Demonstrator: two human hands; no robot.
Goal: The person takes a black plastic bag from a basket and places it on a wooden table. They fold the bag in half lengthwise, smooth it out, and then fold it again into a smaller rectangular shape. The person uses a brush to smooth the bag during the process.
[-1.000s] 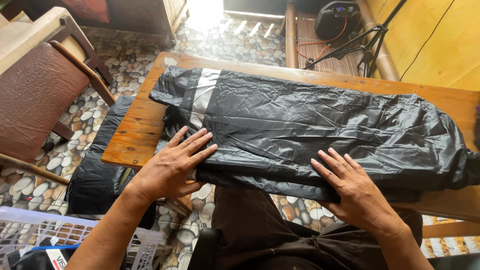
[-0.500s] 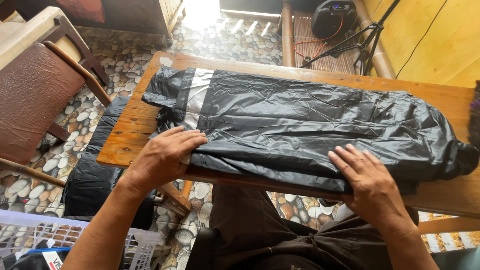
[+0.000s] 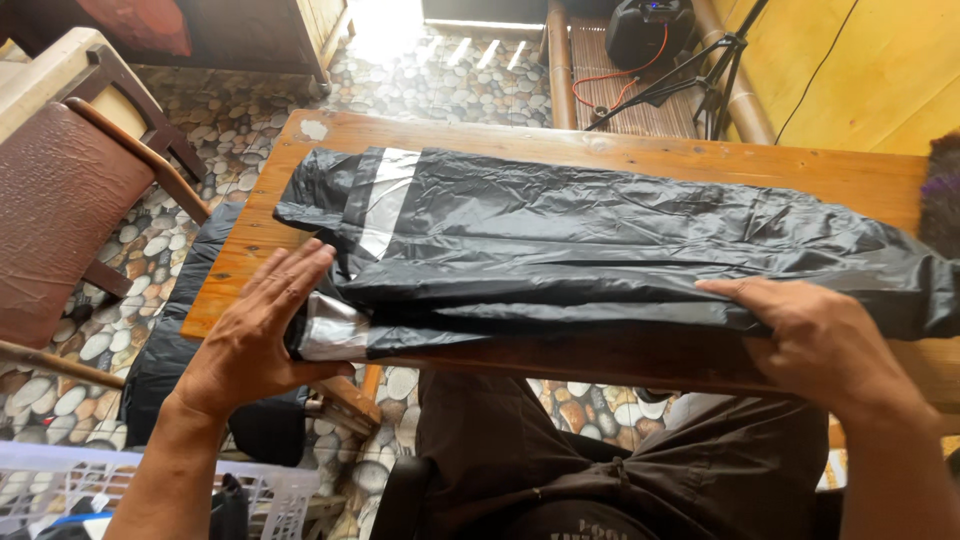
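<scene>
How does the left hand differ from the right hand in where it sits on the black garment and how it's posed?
The left hand is at the garment's near-left end, by the reflective silver band; the right hand is on the near edge toward the right. The left hand's fingers point up and to the right; the right hand's point left along the fold. Both lie open and flat, over the wooden table.

**Out of sight**

The garment (image 3: 600,250) runs off the right edge, its end unseen. The left hand (image 3: 255,335) covers its near-left corner; the right hand (image 3: 815,340) hides the near fold. The basket (image 3: 60,490) and chair (image 3: 60,190) are cut off.
</scene>
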